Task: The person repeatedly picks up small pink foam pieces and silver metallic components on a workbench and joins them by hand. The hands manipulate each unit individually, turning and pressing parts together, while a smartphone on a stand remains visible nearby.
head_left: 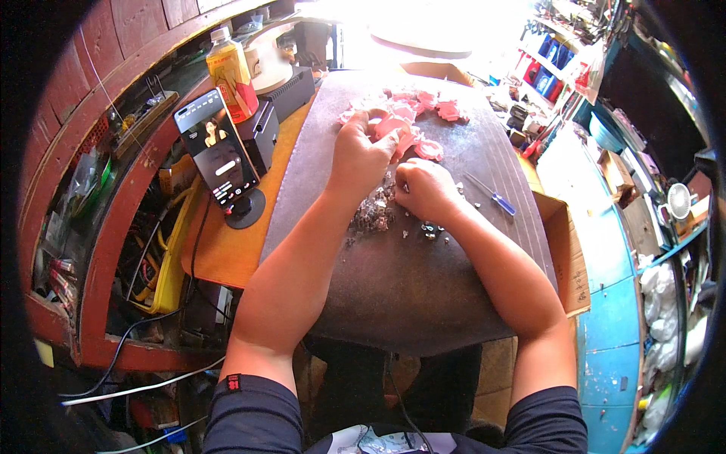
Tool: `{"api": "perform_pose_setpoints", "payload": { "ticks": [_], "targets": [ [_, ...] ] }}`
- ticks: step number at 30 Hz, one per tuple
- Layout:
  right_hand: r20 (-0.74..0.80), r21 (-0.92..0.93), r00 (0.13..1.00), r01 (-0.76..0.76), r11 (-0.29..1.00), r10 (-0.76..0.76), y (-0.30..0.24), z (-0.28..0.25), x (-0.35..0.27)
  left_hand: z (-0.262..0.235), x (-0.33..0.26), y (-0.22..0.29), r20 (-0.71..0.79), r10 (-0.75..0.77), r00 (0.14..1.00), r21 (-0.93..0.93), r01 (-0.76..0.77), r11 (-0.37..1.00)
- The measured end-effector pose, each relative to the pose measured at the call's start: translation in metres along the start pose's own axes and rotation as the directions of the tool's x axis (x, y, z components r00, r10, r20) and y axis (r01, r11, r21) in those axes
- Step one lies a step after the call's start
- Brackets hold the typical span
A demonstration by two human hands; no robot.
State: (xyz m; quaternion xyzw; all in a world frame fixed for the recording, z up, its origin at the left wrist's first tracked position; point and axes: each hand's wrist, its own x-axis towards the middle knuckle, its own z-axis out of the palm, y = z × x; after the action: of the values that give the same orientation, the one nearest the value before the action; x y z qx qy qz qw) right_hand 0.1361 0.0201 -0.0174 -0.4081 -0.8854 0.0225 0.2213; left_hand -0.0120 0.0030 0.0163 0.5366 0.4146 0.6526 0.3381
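My left hand point(361, 155) is curled around a small pink plastic piece point(393, 129), thumb and fingers pinching it just above the grey mat point(408, 287) on the table point(219, 250). My right hand point(425, 189) sits closed just beside and nearer me, fingertips tucked under; I cannot tell what it grips. More pink pieces point(423, 106) lie scattered just beyond my left hand, soft-edged and glossy. A heap of small shiny metal bits point(374, 212) lies between my wrists. A blue-handled screwdriver point(491, 195) lies to the right, slanting.
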Motion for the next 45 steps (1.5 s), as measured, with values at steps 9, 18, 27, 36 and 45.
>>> {"api": "perform_pose_setpoints", "payload": {
  "ticks": [9, 18, 27, 36, 45],
  "targets": [
    [0.168, 0.981, 0.950, -0.187, 0.049, 0.265, 0.047, -0.035, -0.009, -0.004, -0.003, -0.010, 0.255, 0.122, 0.959, 0.359, -0.211, 0.909],
    [0.195, 0.949, 0.965, -0.231, 0.213, 0.177, 0.036, -0.040, -0.015, 0.006, -0.016, -0.009, 0.477, 0.155, 0.865, 0.578, -0.442, 0.686],
    [0.051, 0.855, 0.975, -0.155, 0.495, 0.217, 0.028, -0.037, -0.015, 0.007, -0.018, -0.008, 0.475, 0.161, 0.865, 0.595, -0.451, 0.666],
    [0.080, 0.804, 0.962, -0.218, 0.553, 0.263, 0.034, -0.034, -0.015, 0.007, -0.018, -0.011, 0.474, 0.219, 0.853, 0.644, -0.505, 0.575],
    [0.153, 0.875, 0.954, -0.252, 0.414, 0.257, 0.029, -0.036, -0.016, 0.006, -0.019, -0.008, 0.485, 0.224, 0.845, 0.685, -0.526, 0.503]
  ]
}}
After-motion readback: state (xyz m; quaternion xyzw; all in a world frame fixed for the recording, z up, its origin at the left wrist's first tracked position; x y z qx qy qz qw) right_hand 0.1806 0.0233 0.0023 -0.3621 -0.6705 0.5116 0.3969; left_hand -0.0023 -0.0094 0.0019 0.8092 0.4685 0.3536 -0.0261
